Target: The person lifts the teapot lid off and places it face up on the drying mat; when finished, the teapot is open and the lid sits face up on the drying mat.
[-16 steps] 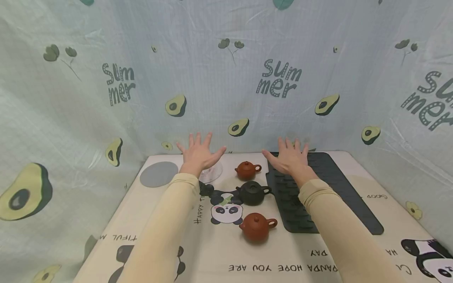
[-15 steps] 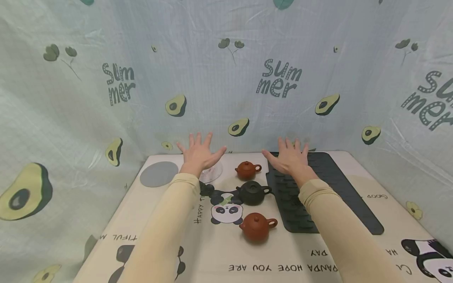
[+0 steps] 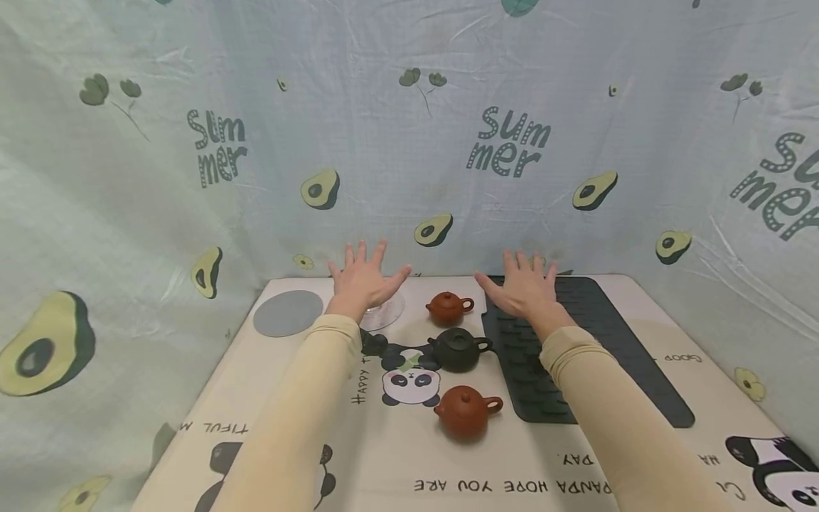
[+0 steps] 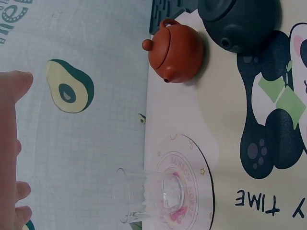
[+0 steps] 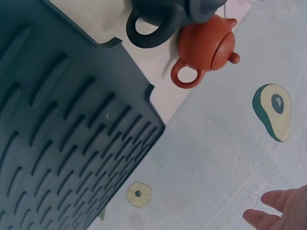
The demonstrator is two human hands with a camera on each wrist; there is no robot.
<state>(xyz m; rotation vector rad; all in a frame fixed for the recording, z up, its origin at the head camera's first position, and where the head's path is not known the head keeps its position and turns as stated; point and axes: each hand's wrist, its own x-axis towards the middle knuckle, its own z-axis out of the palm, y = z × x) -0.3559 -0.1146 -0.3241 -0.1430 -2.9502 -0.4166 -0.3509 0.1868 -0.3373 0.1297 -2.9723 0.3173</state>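
My left hand (image 3: 363, 286) hovers above the table's far left part with fingers spread, holding nothing. Beneath it is a round pink-printed coaster (image 4: 196, 160) bearing a clear glass cup (image 4: 125, 194), mostly hidden from the head view. Over the dark ridged mat (image 3: 591, 320), my right hand (image 3: 526, 290) is likewise spread and holds nothing. Between the arms stand three teapots in a column: a small reddish-brown teapot (image 3: 446, 308) farthest away, a black teapot (image 3: 457, 348) in the middle, and a reddish-brown teapot (image 3: 463, 412) nearest. Their handles point right and their spouts left.
A flat grey disc (image 3: 288, 313) lies at the back left of the table (image 3: 384, 455), whose cover has printed pandas and lettering. Hanging sheets (image 3: 384, 142) with avocado prints enclose the back and both sides.
The head view has tilted very slightly. Both hands keep nearly the same spread pose, and the teapots have not moved on the table.
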